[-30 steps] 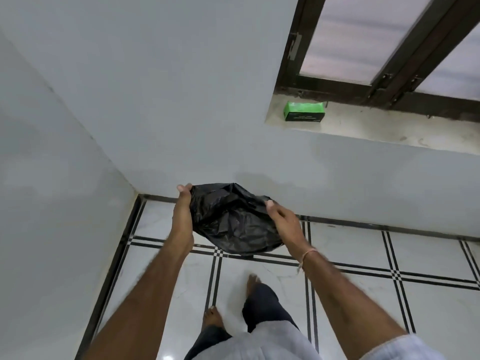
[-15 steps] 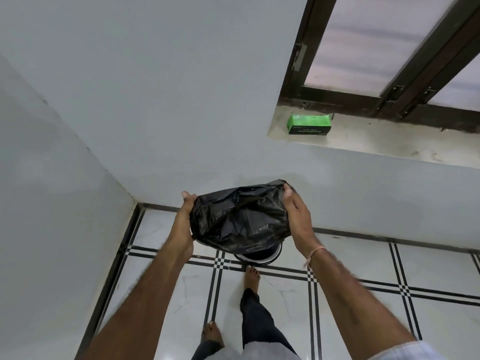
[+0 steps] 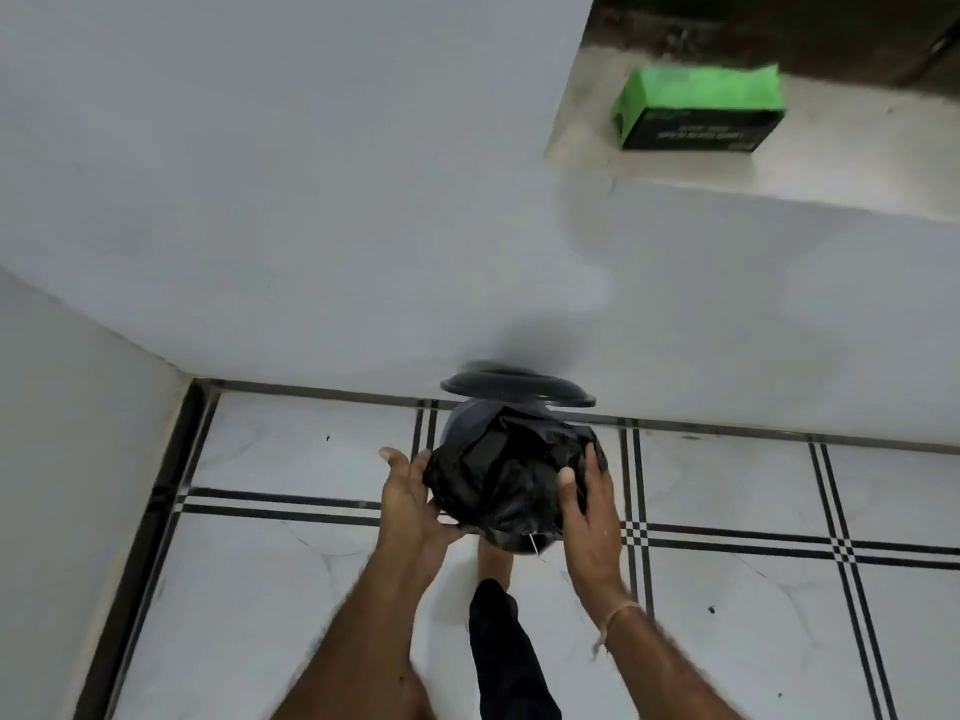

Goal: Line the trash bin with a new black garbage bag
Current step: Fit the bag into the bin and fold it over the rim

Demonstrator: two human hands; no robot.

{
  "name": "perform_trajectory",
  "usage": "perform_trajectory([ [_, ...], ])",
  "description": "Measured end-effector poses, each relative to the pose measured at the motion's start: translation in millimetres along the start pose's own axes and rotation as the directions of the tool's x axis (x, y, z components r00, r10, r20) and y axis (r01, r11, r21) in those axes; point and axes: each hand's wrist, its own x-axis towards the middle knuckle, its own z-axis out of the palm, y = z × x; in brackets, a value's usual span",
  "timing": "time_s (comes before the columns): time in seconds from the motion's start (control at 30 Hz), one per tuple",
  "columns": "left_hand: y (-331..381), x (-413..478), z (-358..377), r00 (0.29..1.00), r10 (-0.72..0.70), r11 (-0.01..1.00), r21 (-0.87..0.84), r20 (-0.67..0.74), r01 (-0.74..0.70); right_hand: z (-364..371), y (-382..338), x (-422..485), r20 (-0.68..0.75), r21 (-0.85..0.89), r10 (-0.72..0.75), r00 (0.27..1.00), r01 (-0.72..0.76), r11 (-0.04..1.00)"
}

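Note:
A crumpled black garbage bag (image 3: 506,480) sits over the mouth of a small round dark bin (image 3: 462,426) that stands on the tiled floor by the wall. The bin's black lid (image 3: 517,392) is raised behind it. My left hand (image 3: 410,504) touches the bag's left side with fingers spread. My right hand (image 3: 587,504) grips the bag's right edge, thumb pressed into the plastic. A foot under the bag is on the bin's pedal area, mostly hidden.
A green box (image 3: 696,114) lies on the window sill (image 3: 841,163) at the upper right. White walls meet in a corner at the left. The floor (image 3: 291,589) is white tile with black lines.
The view has dropped closer to the floor. Both hands have lowered the bag onto the bin, whose raised lid now shows. The left hand's grip has loosened.

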Motion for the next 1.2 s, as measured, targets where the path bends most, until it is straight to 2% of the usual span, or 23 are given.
perform_trajectory([
  [0.07,-14,37,-2,0.999,0.035,0.999,0.032,-0.004,-0.035,21,30,27,-0.012,0.062,0.061,0.998,-0.06,0.996],
  [0.13,-26,71,-7,0.997,0.077,0.993,0.084,0.001,-0.077,39,56,58,-0.056,0.018,0.0,0.998,0.001,1.0],
  [0.2,-39,103,-15,0.997,0.078,0.992,0.104,-0.017,-0.076,58,85,81,0.082,-0.043,0.025,0.996,-0.022,0.999],
  [0.23,-43,115,-18,0.998,0.059,0.995,0.084,-0.038,-0.056,66,90,90,0.211,0.01,0.091,0.973,-0.095,0.995],
  [0.27,-49,130,-21,0.999,0.016,1.0,0.02,-0.03,-0.016,71,99,100,0.326,0.16,0.154,0.933,-0.215,0.964],
  [0.3,-53,143,-22,0.999,-0.021,0.996,-0.088,-0.028,0.019,72,103,111,0.368,0.355,0.228,0.902,-0.362,0.862],
  [0.33,-56,154,-24,1.0,-0.028,0.975,-0.221,-0.003,0.027,71,105,121,0.38,0.548,0.267,0.886,-0.448,0.706],
  [0.4,-58,171,-25,0.998,0.036,0.9,-0.435,0.049,-0.011,63,108,144,0.31,0.795,0.285,0.907,-0.411,0.446],
  [0.47,-59,175,-28,0.992,0.111,0.847,-0.529,0.065,-0.06,62,108,148,0.267,0.877,0.348,0.899,-0.376,0.298],
  [0.53,-64,175,-32,0.985,0.147,0.838,-0.54,0.088,-0.077,72,114,142,0.362,0.852,0.399,0.843,-0.473,0.226],
  [0.6,-68,173,-37,0.984,0.146,0.864,-0.498,0.103,-0.077,78,114,136,0.407,0.834,0.411,0.816,-0.515,0.197],
  [0.67,-71,174,-43,0.988,0.127,0.914,-0.398,0.086,-0.083,77,115,141,0.394,0.865,0.356,0.848,-0.472,0.168],
  [0.73,-74,174,-50,0.993,0.106,0.967,-0.237,0.052,-0.091,80,122,137,0.37,0.865,0.384,0.846,-0.465,0.191],
  [0.8,-78,177,-55,0.995,0.082,0.991,-0.106,0.064,-0.075,93,141,131,0.405,0.788,0.477,0.78,-0.563,0.251],
  [0.87,-80,181,-57,0.992,0.073,0.992,-0.114,0.101,-0.062,108,149,126,0.454,0.684,0.557,0.695,-0.673,0.283],
  [0.93,-83,183,-55,0.985,0.069,0.979,-0.2,0.159,-0.037,122,144,134,0.584,0.64,0.484,0.652,-0.736,0.219],
  [0.97,-86,184,-54,0.981,0.064,0.973,-0.231,0.184,-0.02,127,141,142,0.617,0.654,0.429,0.66,-0.733,0.187],
  [1.03,-92,187,-56,0.98,0.068,0.98,-0.199,0.186,-0.03,134,131,165,0.572,0.726,0.376,0.729,-0.664,0.182],
  [1.13,-90,194,-61,0.988,0.114,0.992,0.035,0.102,-0.119,138,121,202,0.42,0.841,0.36,0.833,-0.507,0.191],
  [1.2,-86,200,-64,0.987,0.15,0.97,0.181,0.062,-0.159,139,124,211,0.432,0.808,0.318,0.844,-0.519,0.278],
])
